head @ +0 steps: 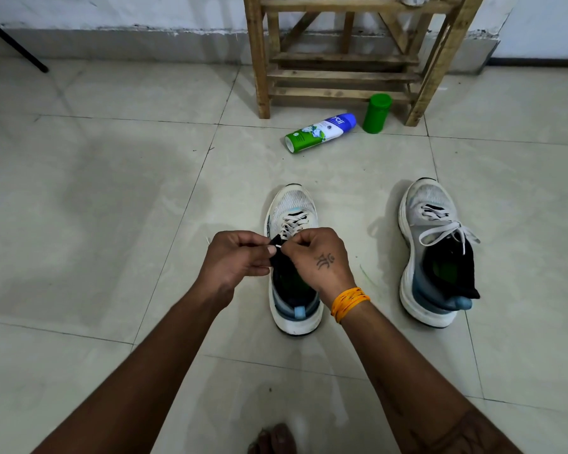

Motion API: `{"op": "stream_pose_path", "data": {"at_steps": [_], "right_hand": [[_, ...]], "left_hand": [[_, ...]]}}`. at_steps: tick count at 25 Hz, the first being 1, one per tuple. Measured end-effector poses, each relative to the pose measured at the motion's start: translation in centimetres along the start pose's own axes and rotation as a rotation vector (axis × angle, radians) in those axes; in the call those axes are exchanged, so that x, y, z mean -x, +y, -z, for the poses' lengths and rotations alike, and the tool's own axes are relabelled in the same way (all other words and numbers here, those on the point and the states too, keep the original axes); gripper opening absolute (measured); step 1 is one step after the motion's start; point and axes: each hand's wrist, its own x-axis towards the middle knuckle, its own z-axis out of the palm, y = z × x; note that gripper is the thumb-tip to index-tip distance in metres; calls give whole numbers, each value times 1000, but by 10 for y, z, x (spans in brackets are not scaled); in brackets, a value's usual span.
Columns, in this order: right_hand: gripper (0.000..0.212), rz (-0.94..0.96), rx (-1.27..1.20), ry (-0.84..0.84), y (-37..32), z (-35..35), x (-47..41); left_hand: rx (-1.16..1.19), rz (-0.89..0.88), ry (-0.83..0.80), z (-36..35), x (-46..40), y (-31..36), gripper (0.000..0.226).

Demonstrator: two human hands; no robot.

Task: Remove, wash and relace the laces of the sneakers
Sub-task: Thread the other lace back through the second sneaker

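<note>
Over left sneaker (292,257): both hands, lace (277,245).

Sneakers (435,250): white mesh cloth uppers, flat woven laces (294,224). Floor (112,191): glossy smooth tile. Rack (341,54): rough bare wood. Spray can (320,132): glossy. Cap (377,113): green plastic.

Soft, even indoor light; the glossy floor (112,191) shows pale sheen and faint shadows. Focus is sharp, with wide-angle bending at the edges.
</note>
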Motion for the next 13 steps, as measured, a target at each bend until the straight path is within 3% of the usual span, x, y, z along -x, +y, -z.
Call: {"op": "stream_pose_path", "data": {"at_steps": [6, 13], "right_hand": [[19, -105, -82, -8, 1, 0, -5], [34, -221, -145, -105, -8, 4, -15]], "left_hand": [[-126, -100, -27, 0, 2, 3, 7], [-426, -330, 0, -1, 2, 7, 14]]}}
